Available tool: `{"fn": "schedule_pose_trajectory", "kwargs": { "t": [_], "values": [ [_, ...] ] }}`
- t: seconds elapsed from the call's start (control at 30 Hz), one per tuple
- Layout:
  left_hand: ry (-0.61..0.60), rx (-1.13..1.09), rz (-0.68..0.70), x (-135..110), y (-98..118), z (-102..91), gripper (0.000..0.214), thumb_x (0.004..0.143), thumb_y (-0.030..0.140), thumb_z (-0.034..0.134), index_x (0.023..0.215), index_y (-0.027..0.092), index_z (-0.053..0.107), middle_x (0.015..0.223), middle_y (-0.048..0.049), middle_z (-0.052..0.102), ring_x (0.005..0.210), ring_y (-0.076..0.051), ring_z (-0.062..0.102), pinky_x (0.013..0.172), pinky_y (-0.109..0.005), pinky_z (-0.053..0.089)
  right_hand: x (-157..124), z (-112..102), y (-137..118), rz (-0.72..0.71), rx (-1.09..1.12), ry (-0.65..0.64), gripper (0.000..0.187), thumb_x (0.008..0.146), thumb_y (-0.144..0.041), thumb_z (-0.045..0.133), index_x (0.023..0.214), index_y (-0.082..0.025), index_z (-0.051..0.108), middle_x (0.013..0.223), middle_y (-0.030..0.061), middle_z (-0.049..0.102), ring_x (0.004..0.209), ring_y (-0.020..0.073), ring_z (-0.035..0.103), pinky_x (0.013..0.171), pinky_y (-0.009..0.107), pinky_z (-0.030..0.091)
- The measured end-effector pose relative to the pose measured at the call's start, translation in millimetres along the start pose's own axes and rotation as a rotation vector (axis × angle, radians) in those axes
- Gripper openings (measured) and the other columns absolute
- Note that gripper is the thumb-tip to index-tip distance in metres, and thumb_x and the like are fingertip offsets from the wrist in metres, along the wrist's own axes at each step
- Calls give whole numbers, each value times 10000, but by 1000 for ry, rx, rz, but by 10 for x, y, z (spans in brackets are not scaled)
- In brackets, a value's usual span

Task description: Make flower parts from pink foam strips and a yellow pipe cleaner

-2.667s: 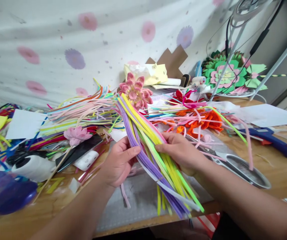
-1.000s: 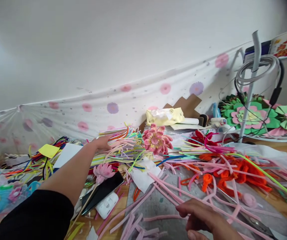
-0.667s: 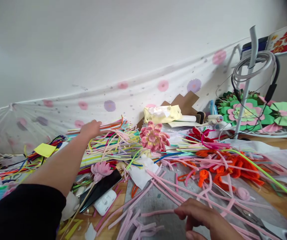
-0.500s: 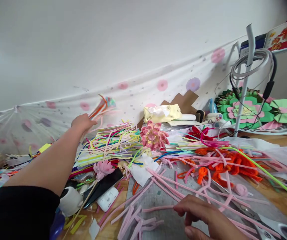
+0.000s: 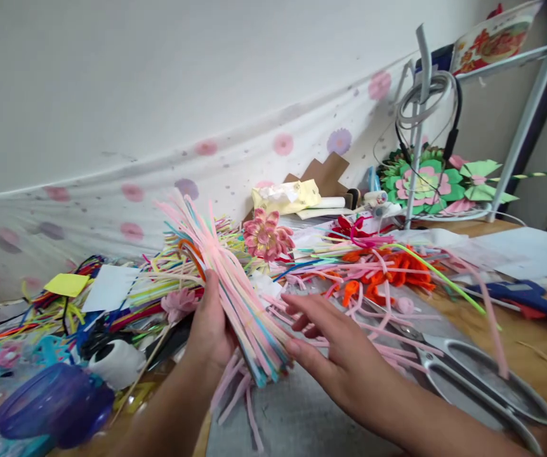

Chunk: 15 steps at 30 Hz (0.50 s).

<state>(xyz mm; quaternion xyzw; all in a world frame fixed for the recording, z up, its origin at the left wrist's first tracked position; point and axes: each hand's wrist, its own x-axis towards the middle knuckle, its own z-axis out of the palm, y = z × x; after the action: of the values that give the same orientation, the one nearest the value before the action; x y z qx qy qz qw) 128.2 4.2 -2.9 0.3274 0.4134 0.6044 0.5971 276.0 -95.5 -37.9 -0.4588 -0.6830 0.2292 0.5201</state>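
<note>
A thick bundle of pipe cleaners [image 5: 235,276], mostly pale pink with some blue, cream and orange, is gripped in my left hand [image 5: 212,330]. It slants from upper left down to lower right above the grey mat [image 5: 297,419]. My right hand [image 5: 337,346] is beside the bundle's lower end with its fingers stretched and apart; whether the thumb touches the stems I cannot tell. Loose pink pipe cleaners [image 5: 249,406] lie under the bundle. Behind the left hand is a pink flower on a stick [image 5: 178,304], partly covered.
Large scissors [image 5: 468,381] lie at the right, near a dark blue tool handle [image 5: 530,298]. A glittery pink flower [image 5: 266,235] stands behind the bundle. Piled pipe cleaners cover the back. A purple bowl-like thing [image 5: 52,403] sits at lower left. A white metal rack [image 5: 419,146] rises at the right.
My left hand has come back from the far left pile to the middle, now with the large bundle in it. My right hand has moved up and left towards the bundle. The view has shifted right.
</note>
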Motion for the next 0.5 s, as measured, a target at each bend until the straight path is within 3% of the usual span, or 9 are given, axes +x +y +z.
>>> {"fn": "schedule_pose_trajectory", "kwargs": {
  "t": [0.13,0.23,0.37,0.5],
  "values": [
    [-158,-125,-147,-235,-302,34,326,824,416,490,937,152,644,685,-53,706,654,-212,675,645,-334,560,73,-14,100,66,1,30,370,789,-269,589,1143,-163,571,981,79,622,830,184,571,731,321,468],
    [-184,-107,-149,-122,-321,-54,233,787,284,527,913,129,647,698,-63,715,684,-223,684,686,-350,564,129,-261,228,249,131,133,221,775,-240,572,965,-157,647,841,54,652,747,166,586,684,304,468],
    [-224,-22,-135,42,-343,-227,267,735,339,598,877,118,648,723,-81,717,682,-238,684,648,-357,573,141,-575,387,417,369,278,138,767,-267,576,828,-162,640,729,16,625,626,125,562,612,269,465],
    [-298,21,-155,-35,-458,-304,435,537,382,777,865,126,651,706,-71,715,595,-229,668,550,-319,567,84,-453,385,397,298,51,135,765,-262,581,815,-154,645,736,17,624,652,125,546,617,252,436]
  ]
}}
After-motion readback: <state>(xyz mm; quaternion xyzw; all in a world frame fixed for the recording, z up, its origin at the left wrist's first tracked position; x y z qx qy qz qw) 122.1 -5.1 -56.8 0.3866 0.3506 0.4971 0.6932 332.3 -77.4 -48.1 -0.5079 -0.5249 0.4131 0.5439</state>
